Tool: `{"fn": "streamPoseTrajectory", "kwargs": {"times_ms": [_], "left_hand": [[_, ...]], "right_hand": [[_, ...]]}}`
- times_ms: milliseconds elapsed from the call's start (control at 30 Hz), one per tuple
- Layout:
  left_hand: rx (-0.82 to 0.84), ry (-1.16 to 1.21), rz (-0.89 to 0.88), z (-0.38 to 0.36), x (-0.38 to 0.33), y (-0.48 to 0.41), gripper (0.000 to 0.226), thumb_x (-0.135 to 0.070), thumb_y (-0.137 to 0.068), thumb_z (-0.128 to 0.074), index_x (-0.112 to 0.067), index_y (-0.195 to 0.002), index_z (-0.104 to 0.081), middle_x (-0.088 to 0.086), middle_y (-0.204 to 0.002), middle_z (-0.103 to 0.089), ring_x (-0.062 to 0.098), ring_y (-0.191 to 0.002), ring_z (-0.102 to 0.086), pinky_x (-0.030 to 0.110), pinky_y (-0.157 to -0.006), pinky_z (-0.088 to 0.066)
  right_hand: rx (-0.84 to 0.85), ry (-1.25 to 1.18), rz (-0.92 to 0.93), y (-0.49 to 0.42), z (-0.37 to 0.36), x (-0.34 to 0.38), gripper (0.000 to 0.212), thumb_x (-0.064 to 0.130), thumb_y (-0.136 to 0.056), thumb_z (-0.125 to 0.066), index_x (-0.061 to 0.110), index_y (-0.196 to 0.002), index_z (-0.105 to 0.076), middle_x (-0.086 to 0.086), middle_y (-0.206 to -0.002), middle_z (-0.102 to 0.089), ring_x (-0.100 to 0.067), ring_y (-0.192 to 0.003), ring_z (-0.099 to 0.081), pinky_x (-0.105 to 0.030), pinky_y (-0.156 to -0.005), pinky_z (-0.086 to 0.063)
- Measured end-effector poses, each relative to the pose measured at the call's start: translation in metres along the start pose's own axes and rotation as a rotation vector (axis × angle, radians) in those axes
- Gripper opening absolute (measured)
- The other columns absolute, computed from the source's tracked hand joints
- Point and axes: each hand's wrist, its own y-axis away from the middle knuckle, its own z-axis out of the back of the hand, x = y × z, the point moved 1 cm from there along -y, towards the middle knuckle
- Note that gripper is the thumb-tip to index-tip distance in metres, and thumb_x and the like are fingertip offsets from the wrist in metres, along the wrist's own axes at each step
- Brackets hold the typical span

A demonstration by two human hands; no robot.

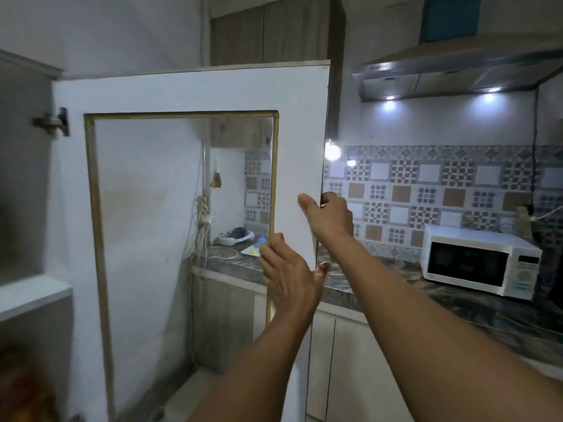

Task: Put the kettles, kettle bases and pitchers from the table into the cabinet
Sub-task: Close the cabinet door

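Note:
The white cabinet door [301, 126] with a glass pane framed in gold stands swung wide open in front of me, hinged at the left [54, 120]. My right hand [329, 219] grips the door's free right edge, thumb on the inner face and fingers wrapped behind. My left hand [288, 274] lies flat and open against the inner face of the door, just below the right hand. The cabinet interior [21, 184] shows at the far left with a white shelf [30, 295]; it is blurred. No kettle, kettle base or pitcher is in sight.
A white microwave [478, 263] sits on the dark marble counter [426, 303] at the right, under a lit range hood [457, 74]. Patterned tiles cover the back wall. Through the glass I see cables, a power strip [203, 210] and small items on the counter.

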Motion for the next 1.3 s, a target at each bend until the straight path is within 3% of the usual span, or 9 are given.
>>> {"fn": "streamPoseTrajectory", "kwargs": {"times_ms": [333,467,533,633,767,867,1000,1167,1300], "left_hand": [[-0.215,-0.147,0.141,0.091,-0.008,0.072,0.084,-0.034,-0.074,-0.077,-0.006,-0.139,-0.033,0.017,-0.137,-0.036,0.032,-0.121,-0.040,0.038,-0.095,-0.046],[-0.219,-0.142,0.101,0.151,0.007,0.099,0.074,-0.030,-0.083,-0.070,-0.009,-0.142,-0.030,0.013,-0.138,-0.035,0.028,-0.122,-0.041,0.036,-0.096,-0.049],[-0.222,-0.133,0.098,0.179,0.021,0.110,0.069,-0.032,-0.082,-0.071,-0.015,-0.138,-0.033,0.008,-0.130,-0.041,0.025,-0.114,-0.049,0.038,-0.090,-0.055],[-0.232,-0.061,0.126,0.226,0.045,0.128,0.040,-0.029,-0.086,-0.067,-0.024,-0.117,-0.042,-0.001,-0.107,-0.052,0.019,-0.094,-0.059,0.035,-0.073,-0.058],[-0.242,-0.017,0.190,0.299,0.072,0.139,0.018,-0.026,-0.094,-0.058,-0.026,-0.106,-0.044,-0.009,-0.096,-0.054,0.003,-0.076,-0.050,0.011,-0.056,-0.035],[-0.290,-0.031,0.301,0.345,0.099,0.138,0.020,-0.021,-0.094,-0.059,-0.028,-0.103,-0.043,-0.005,-0.092,-0.060,0.001,-0.068,-0.049,0.016,-0.051,-0.035],[-0.345,-0.066,0.455,0.397,0.143,0.129,0.008,-0.020,-0.097,-0.052,-0.023,-0.093,-0.046,-0.003,-0.081,-0.060,0.007,-0.063,-0.051,0.020,-0.044,-0.038],[-0.480,-0.136,0.530,0.462,0.206,0.114,0.029,-0.002,-0.090,-0.058,-0.006,-0.118,-0.051,0.009,-0.102,-0.060,0.014,-0.085,-0.049,0.024,-0.074,-0.039],[-0.613,-0.039,0.635,0.500,0.261,0.090,0.009,-0.009,-0.094,-0.053,-0.013,-0.101,-0.049,0.013,-0.103,-0.060,0.024,-0.089,-0.058,0.043,-0.087,-0.054]], "right_hand": [[0.230,-0.021,0.276,0.113,0.029,0.050,0.038,0.054,-0.088,-0.055,0.019,-0.103,-0.051,-0.013,-0.107,-0.067,-0.038,-0.102,-0.060,-0.049,-0.091,-0.048],[0.295,-0.030,0.332,0.167,0.036,0.084,0.027,0.047,-0.092,-0.055,0.022,-0.093,-0.045,-0.005,-0.094,-0.063,-0.032,-0.090,-0.055,-0.038,-0.077,-0.040],[0.322,-0.018,0.362,0.200,0.039,0.104,0.023,0.042,-0.094,-0.054,0.021,-0.096,-0.045,-0.002,-0.086,-0.054,-0.029,-0.083,-0.050,-0.035,-0.074,-0.034],[0.335,-0.036,0.425,0.249,0.029,0.133,0.017,0.036,-0.096,-0.052,0.020,-0.100,-0.047,-0.001,-0.087,-0.061,-0.030,-0.089,-0.064,-0.033,-0.072,-0.039],[0.402,-0.067,0.478,0.307,-0.001,0.178,0.023,0.035,-0.095,-0.051,0.017,-0.110,-0.052,-0.007,-0.103,-0.072,-0.031,-0.092,-0.067,-0.039,-0.079,-0.050],[0.494,-0.074,0.525,0.339,-0.024,0.209,0.027,0.034,-0.094,-0.051,0.015,-0.112,-0.053,-0.007,-0.099,-0.069,-0.028,-0.085,-0.060,-0.037,-0.073,-0.044],[0.582,-0.071,0.591,0.371,-0.072,0.245,0.035,0.043,-0.093,-0.053,0.017,-0.115,-0.052,-0.010,-0.112,-0.061,-0.031,-0.096,-0.061,-0.042,-0.080,-0.052],[0.667,-0.120,0.715,0.408,-0.146,0.290,0.055,0.053,-0.089,-0.060,0.017,-0.128,-0.046,-0.019,-0.138,-0.035,-0.039,-0.116,-0.054,-0.041,-0.089,-0.053],[0.766,-0.148,0.832,0.424,-0.204,0.319,0.057,0.057,-0.089,-0.058,0.020,-0.129,-0.043,-0.025,-0.147,-0.024,-0.044,-0.119,-0.051,-0.045,-0.094,-0.054]]}}
